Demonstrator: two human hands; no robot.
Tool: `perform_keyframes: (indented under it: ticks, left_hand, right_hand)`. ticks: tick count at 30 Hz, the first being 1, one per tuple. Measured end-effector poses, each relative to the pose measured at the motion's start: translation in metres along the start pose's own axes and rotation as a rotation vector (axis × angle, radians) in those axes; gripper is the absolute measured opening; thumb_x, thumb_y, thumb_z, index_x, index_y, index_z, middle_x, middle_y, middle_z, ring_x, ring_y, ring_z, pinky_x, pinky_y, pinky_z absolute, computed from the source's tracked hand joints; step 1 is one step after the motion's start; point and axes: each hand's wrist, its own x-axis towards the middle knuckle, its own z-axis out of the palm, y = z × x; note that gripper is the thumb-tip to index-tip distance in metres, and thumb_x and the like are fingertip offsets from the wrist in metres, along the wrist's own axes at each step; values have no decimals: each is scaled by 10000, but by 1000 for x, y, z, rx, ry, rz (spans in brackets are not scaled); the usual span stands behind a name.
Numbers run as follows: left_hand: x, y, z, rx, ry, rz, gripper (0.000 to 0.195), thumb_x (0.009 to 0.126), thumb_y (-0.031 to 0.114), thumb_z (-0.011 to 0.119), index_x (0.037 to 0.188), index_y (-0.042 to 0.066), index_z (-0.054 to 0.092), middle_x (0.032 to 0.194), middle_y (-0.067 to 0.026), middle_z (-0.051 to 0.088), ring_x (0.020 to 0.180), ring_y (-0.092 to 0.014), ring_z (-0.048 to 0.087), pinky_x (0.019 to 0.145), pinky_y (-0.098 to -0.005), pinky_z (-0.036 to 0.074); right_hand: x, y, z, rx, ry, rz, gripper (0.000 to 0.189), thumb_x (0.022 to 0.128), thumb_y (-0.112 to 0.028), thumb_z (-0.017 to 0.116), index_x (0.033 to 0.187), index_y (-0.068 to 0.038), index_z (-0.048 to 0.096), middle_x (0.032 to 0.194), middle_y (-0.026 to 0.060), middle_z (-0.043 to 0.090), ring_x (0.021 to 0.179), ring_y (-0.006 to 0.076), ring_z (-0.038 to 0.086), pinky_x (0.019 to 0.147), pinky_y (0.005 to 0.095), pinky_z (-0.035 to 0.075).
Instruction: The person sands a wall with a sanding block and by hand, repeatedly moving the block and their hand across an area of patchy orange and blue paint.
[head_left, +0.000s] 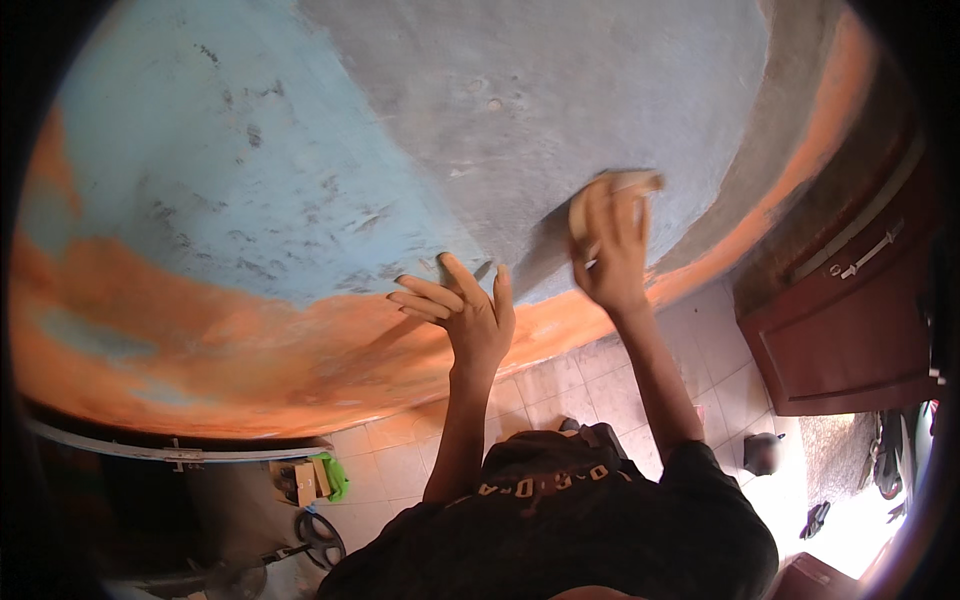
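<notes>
Before me is a wall (480, 150) with blue paint on the left, a grey coat on the right and orange along its lower part. My right hand (613, 251) grips a beige pad or folded sheet (637, 181) against the grey area; motion blur hides what exactly it is. Dark scuffs (255, 135) mark the blue paint. My left hand (472, 315) holds nothing. Its spread fingers are at the wall near where blue, grey and orange meet, and I cannot tell whether the fingertips touch it.
A dark red panelled door (840, 337) with a metal handle stands open at the right. Pale floor tiles (555, 382) run below the wall. At lower left are cardboard boxes (296, 480), a green bag (335, 476) and a black wheel (321, 538). A dark pot-like object (761, 454) sits near the bright doorway.
</notes>
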Motion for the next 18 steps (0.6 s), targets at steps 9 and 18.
perform_keyframes:
  ticks: [9, 18]
  left_hand:
    - [-8, 9, -12, -154, -147, -114, 740, 1001, 423, 558, 1534, 1, 265, 1510, -407, -275, 1311, -710, -261, 993, -831, -12]
    - [-34, 16, -31, -258, -315, -96, 729, 1020, 364, 533, 1575, 22, 210, 1594, -344, -163, 1444, -578, -166, 1147, -671, -3]
  right_hand:
    - [20, -9, -1, -120, -90, -126, 726, 840, -199, 697, 1490, -35, 420, 1539, 290, 348, 1461, 463, 267, 1161, 586, 194]
    - [-16, 12, 20, -24, -25, -161, 414, 962, -131, 542, 1355, -2, 552, 1356, 232, 503, 1308, 417, 463, 1125, 493, 329]
